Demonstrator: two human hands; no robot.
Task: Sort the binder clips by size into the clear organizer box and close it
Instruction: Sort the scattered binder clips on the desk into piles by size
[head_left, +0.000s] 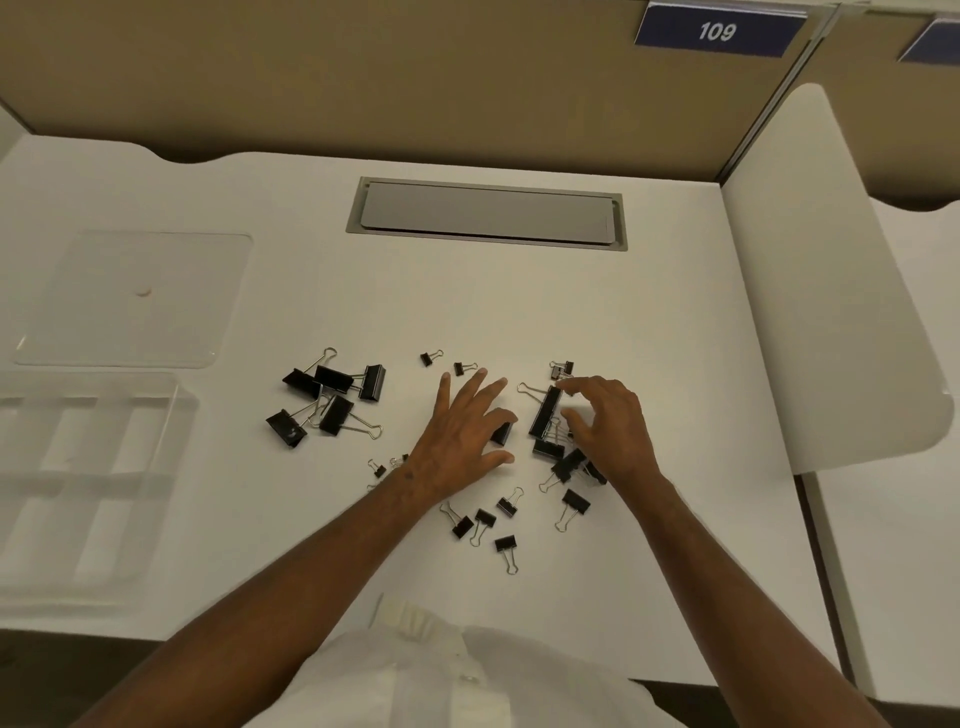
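Black binder clips (332, 387) lie scattered mid-desk (519, 312). Left hand (465, 434) rests flat, fingers spread, over a clip. Right hand (608, 423) hovers with its grip curled around a large clip (545, 410) (contact unclear). The clear organizer box (88, 483) sits open at far left, lid (135, 299) beyond it.

Bare table (519, 301) lies open between the scattered clips (332, 395) and the grey cable hatch (488, 214). A white side panel (831, 291) walls off the right; the open clear box (88, 483) and its lid (140, 301) occupy the left.
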